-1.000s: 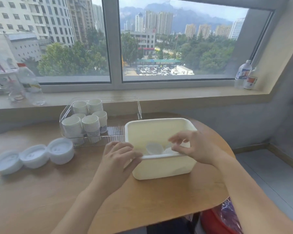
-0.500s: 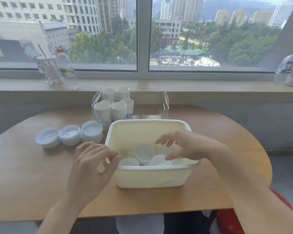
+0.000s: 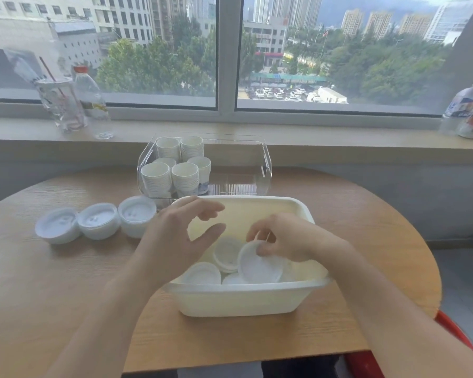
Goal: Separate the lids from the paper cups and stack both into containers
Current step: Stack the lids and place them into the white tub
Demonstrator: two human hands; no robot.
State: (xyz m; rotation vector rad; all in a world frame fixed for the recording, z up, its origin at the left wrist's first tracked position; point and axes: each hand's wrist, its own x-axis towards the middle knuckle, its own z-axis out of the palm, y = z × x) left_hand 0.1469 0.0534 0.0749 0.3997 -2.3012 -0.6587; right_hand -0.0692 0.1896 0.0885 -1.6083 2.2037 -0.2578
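A thin, round white plastic lid (image 3: 260,264) is tilted up on edge inside the cream tub (image 3: 238,298), pinched at its upper rim by the curled fingertips of the right hand (image 3: 287,238). Whether it is one lid or a few nested together is hard to say from this angle. Under and beside that hand lie more loose lids (image 3: 202,274), flat discs with raised rims, heaped on the tub's floor. The tub is a smooth, rounded rectangle of matte plastic with a thick rolled lip.

The left hand (image 3: 175,241) hovers over the tub's left wall, fingers spread and gently bent, thumb apart, holding nothing.

Left of that hand, three short stacks of lids (image 3: 99,221) sit in a row on the wood-grain table (image 3: 38,296), touching one another. Beyond both hands stands a clear, hard-walled bin (image 3: 260,170) with rounded corners; its left half holds six tall stacks of ribbed white paper cups (image 3: 176,170), set upright and close together.

Farther back, on the pale window sill (image 3: 311,137), a clear tumbler (image 3: 62,105) with a red straw and a plastic bottle (image 3: 92,102) stand to the far left, two more bottles (image 3: 467,110) to the far right.
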